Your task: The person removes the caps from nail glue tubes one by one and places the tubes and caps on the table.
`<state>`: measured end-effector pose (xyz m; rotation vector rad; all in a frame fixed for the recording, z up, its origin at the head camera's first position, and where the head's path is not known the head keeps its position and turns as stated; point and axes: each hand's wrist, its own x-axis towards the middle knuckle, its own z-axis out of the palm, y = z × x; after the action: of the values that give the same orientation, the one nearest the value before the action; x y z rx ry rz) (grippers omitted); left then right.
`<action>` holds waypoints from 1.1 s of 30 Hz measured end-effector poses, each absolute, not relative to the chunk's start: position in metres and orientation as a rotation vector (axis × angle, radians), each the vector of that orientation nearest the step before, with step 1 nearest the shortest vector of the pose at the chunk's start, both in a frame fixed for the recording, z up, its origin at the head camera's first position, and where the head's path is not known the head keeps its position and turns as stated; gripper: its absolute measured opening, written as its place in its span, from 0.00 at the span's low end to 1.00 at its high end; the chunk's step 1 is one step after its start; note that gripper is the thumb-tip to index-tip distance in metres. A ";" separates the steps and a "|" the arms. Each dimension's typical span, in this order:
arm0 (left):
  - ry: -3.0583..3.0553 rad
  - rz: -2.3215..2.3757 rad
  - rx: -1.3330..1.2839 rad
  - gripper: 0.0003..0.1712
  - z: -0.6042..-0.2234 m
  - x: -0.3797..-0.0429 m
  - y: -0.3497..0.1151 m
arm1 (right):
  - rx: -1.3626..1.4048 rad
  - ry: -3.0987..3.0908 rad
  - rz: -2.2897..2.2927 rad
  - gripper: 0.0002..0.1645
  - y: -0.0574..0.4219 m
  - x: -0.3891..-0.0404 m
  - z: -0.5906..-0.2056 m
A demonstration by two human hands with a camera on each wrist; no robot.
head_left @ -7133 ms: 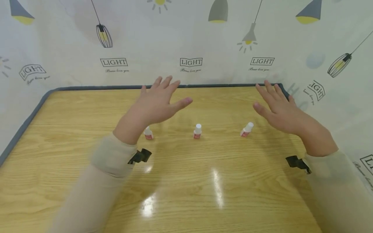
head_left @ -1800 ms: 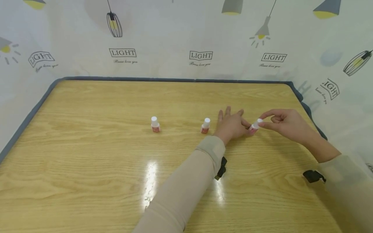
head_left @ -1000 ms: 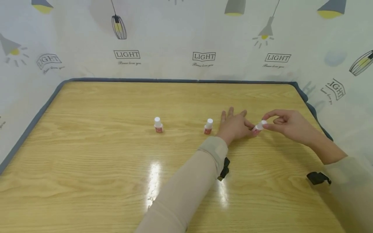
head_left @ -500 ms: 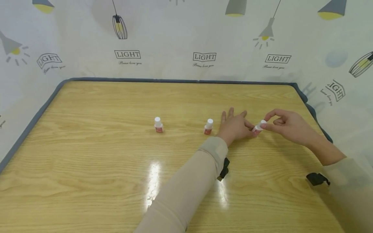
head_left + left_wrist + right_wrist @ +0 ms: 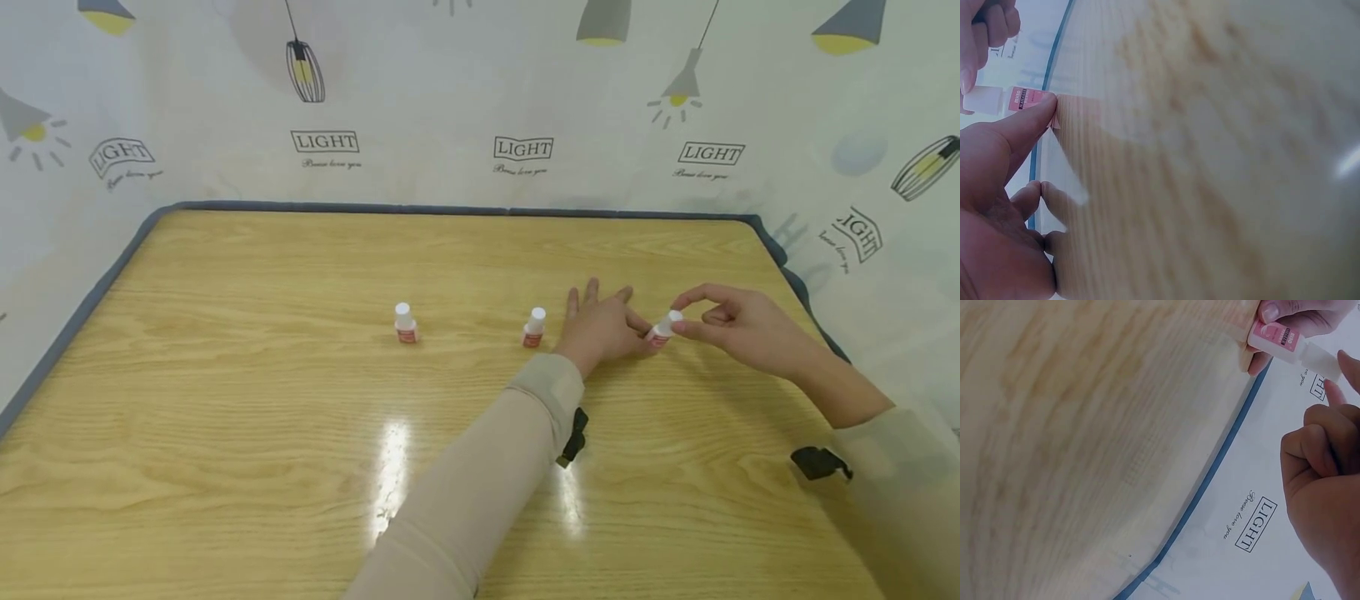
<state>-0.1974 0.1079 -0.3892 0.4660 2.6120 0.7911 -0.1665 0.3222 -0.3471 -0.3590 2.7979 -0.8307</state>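
**Head view: two hands on one small bottle at the table's right**

Head view shows the left hand reaching across from the lower middle, palm down, fingers spread flat on the wooden table, its thumb and forefinger pinching the pink-labelled body of the tilted small bottle. The right hand comes in from 4 o'clock, thumb and forefinger pinched on the bottle's white cap, the other fingers curled into the palm. The bottle sits right of centre, at about 3 o'clock from the middle bottle, leaning toward the right hand with its base at the tabletop.

From the left wrist the bottle's label is readable only as pink with a dark strip; the table is a blur. The right wrist view cuts off most of the left hand's fingers, and the cap is partly covered by a fingertip. Whether the cap is loosened cannot be told.

A middle bottle stands upright just beside the left hand at its 9 o'clock, and a left bottle stands well apart further along. A lamp-printed backdrop walls the table at 12 and 3 o'clock.
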 end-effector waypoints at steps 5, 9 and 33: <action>2.613 0.789 0.465 0.15 -0.390 -0.197 0.107 | -0.321 2.801 -0.826 0.20 0.322 -0.167 -0.351; 2.610 0.790 0.466 0.15 -0.390 -0.195 0.108 | -0.313 2.785 -0.831 0.20 0.323 -0.167 -0.354; 2.623 0.776 0.447 0.16 -0.388 -0.196 0.108 | -0.306 2.796 -0.880 0.19 0.321 -0.166 -0.352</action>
<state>-0.1959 0.1079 -0.3880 0.4470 2.6228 0.7760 -0.1663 0.3210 -0.3518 -0.3061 2.7963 -0.8798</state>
